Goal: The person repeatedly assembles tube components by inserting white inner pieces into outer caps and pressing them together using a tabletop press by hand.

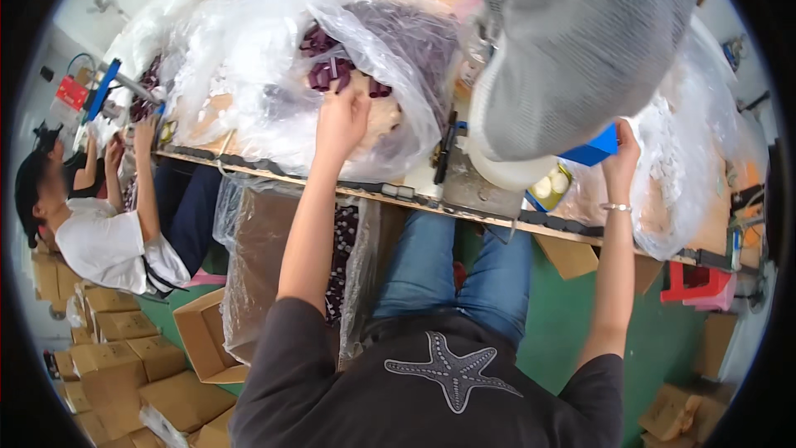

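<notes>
My left hand (342, 120) reaches over the bench into an open clear plastic bag (398, 58). Its fingers are pinched at a dark purple, tube-like plastic piece (328, 75), among several similar shiny pieces. My right hand (622, 153) is closed round the edge of a blue block-shaped part (590, 146); a bracelet circles that wrist. The grey cap (580, 41) hides whatever this blue part joins and much of the bench between my hands. Below the cap's brim, an open tin-like container (550, 186) holds pale round pieces.
At left, a co-worker (116, 236) handles pieces beside a blue bench device (104, 90). A plastic-lined carton (269, 257) with dark small pieces stands under the bench by my left leg. Cardboard boxes (124, 365) pile up at lower left. A red stool (696, 280) stands at right.
</notes>
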A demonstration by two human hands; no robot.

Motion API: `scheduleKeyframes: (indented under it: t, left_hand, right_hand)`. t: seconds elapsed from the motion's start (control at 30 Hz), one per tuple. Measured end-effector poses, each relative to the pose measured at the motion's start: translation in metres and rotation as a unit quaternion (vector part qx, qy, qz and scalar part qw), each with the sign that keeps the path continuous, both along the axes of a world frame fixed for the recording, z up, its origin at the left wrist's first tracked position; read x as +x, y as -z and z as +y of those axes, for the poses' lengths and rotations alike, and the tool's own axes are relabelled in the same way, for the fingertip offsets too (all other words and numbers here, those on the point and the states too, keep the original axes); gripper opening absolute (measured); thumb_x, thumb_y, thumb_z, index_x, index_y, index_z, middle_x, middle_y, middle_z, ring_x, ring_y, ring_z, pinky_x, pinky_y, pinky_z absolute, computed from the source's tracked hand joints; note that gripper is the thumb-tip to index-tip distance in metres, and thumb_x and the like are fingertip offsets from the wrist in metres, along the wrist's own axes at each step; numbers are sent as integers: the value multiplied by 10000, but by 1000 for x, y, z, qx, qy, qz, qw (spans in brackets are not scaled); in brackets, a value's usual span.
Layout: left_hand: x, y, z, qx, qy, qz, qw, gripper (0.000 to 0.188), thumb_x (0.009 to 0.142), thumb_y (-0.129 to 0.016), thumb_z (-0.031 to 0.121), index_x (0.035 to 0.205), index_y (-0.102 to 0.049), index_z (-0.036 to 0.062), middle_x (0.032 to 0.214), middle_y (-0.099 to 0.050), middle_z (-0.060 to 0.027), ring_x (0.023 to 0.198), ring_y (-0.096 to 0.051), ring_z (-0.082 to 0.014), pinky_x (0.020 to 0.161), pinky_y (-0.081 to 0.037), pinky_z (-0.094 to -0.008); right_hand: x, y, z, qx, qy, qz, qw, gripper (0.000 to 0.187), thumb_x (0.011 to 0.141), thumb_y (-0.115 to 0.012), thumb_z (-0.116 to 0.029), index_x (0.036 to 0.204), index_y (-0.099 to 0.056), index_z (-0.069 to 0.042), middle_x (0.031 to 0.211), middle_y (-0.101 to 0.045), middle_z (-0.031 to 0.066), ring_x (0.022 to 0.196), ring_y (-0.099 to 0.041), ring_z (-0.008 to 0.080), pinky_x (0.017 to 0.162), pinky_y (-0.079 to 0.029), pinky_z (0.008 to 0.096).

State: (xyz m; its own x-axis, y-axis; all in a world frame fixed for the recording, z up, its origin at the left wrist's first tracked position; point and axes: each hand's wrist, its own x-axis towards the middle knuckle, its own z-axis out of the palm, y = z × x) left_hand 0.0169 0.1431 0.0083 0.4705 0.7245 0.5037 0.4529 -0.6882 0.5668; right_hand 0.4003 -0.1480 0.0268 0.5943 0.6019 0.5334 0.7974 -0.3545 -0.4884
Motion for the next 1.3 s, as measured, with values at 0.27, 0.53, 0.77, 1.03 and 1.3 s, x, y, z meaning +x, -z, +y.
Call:
scheduleKeyframes:
  t: [0.27, 0.53, 0.77, 1.03, 1.3]
  left_hand:
    - [27, 59, 82, -18, -84, 55, 995, 260, 739, -707, 89, 949, -588, -9, 896, -672, -227, 862, -648, -409, 772, -506, -465]
    - [-19, 35, -13, -64, -7, -122, 990, 256, 935, -524, 51, 1168, -577, -42, 996, -658, -165, 848, -612, -234, 783, -482, -352]
    - [-10, 7, -140, -391, 193, -409, 802, 325, 943, -518, -20, 1267, -502, -39, 1121, -620, -110, 967, -565, -136, 874, -440, -259]
    - [11, -6, -175, -395, 224, -408, 792, 368, 949, -567, 46, 1304, -498, -20, 1175, -617, -135, 1056, -567, -160, 916, -425, -287]
    - [36, 1, -196, -371, 272, -409, 788, 296, 928, -559, -16, 1217, -496, 0, 1207, -601, -139, 1078, -559, -149, 974, -413, -302]
  right_hand:
    - [-128, 3, -25, 263, -235, 538, 766, 106, 965, -581, -95, 1053, -598, -38, 1001, -681, 92, 843, -643, 108, 733, -554, 247]
    - [-158, -25, -18, -35, -278, 109, 954, 154, 920, -606, -116, 1007, -577, 8, 905, -651, 156, 795, -664, 276, 661, -540, 364]
    - [-166, -15, 18, -128, -315, -5, 940, 300, 830, -709, -182, 1075, -631, -26, 895, -644, 171, 756, -623, 356, 699, -510, 422]
    - [-169, -6, 21, -96, -316, 156, 931, 233, 777, -748, -151, 903, -629, 4, 698, -626, 147, 694, -622, 349, 650, -491, 430]
    - [-179, -2, 21, -69, -306, 113, 943, 201, 794, -724, -156, 885, -623, -9, 698, -624, 153, 696, -620, 360, 641, -491, 450]
